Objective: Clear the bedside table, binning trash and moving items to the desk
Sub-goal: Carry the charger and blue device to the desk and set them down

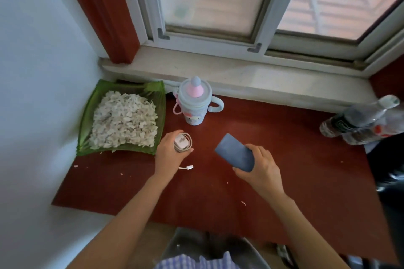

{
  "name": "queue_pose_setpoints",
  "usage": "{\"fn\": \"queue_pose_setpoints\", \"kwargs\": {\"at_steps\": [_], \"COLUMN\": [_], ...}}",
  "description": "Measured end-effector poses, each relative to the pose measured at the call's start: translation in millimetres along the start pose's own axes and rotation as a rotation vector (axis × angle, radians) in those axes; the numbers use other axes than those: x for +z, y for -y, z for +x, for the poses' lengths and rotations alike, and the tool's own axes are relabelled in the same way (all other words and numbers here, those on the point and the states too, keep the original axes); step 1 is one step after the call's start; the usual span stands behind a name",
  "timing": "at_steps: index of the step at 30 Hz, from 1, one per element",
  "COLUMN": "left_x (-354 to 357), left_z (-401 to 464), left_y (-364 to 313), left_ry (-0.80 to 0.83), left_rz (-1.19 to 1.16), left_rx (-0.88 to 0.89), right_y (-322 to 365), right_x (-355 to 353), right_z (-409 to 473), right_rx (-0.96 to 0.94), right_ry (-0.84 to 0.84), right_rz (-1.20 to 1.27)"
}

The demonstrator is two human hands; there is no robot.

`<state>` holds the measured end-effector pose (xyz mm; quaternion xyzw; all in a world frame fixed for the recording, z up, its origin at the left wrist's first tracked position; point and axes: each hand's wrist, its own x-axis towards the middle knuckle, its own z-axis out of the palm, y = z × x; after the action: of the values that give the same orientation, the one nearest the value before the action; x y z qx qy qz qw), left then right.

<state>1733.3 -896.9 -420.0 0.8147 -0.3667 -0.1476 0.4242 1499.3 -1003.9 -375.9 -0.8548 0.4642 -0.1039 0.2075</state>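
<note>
- Head view, one frame, looking down on a red-brown worktop (284, 159) under a window sill (240, 74).
- Two hands in view. Left hand (169, 152) is curled around one coiled white charger cable (183, 142) with its plug block in the middle; the cable's loose connector end (189, 167) hangs below the hand, close over the worktop.
- Right hand (260, 165) pinches one flat blue-grey phone-like slab (235, 152) by its near end, tilted; whether its far end touches the worktop, cannot tell.
- One green tray (122, 86) at the left back corner, piled with white paper shreds (124, 119); a few stray scraps lie on the worktop near it.
- One small blue cup (194, 105) with pink spout, side handle and a cartoon face, upright just right of the tray.
- Two clear plastic bottles (358, 120) lying at the right edge, touching; labels blurred, unreadable.
- No readable writing anywhere.
</note>
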Motion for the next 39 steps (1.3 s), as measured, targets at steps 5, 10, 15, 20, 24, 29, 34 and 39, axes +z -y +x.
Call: {"fn": "queue_pose_setpoints", "kwargs": {"at_steps": [5, 10, 15, 20, 24, 29, 34, 39], "left_x": [17.7, 32.9, 37.4, 35.2, 34.8, 35.9, 34.7, 34.6], "left_z": [21.5, 31.3, 42.7, 52.2, 53.9, 57.5, 60.2, 51.8], "left_y": [14.5, 19.3, 27.5, 29.0, 25.7, 22.6, 22.3, 19.8], "left_ry": [0.089, 0.095, 0.12, 0.191, 0.222, 0.283, 0.317, 0.263], "left_rz": [-0.005, -0.025, 0.064, 0.271, 0.357, 0.395, 0.416, 0.452], "left_rx": [-0.007, -0.047, -0.021, 0.015, 0.059, 0.044, 0.041, 0.143], "right_y": [7.8, 13.0, 14.2, 8.9, 5.5, 0.4, -5.5, -12.5], "right_x": [9.9, 16.8, 20.6, 21.7, 20.7, 18.4, 15.8, 13.5], "right_z": [11.2, 21.2, 30.3, 33.5, 37.2, 41.2, 43.5, 44.6], "right_rx": [0.094, 0.132, 0.162, 0.167, 0.162, 0.143, 0.123, 0.1], "right_ry": [-0.027, -0.025, -0.015, 0.012, 0.035, 0.029, 0.031, 0.045], "right_rz": [0.005, 0.003, 0.001, -0.006, -0.009, 0.01, 0.001, -0.005]}}
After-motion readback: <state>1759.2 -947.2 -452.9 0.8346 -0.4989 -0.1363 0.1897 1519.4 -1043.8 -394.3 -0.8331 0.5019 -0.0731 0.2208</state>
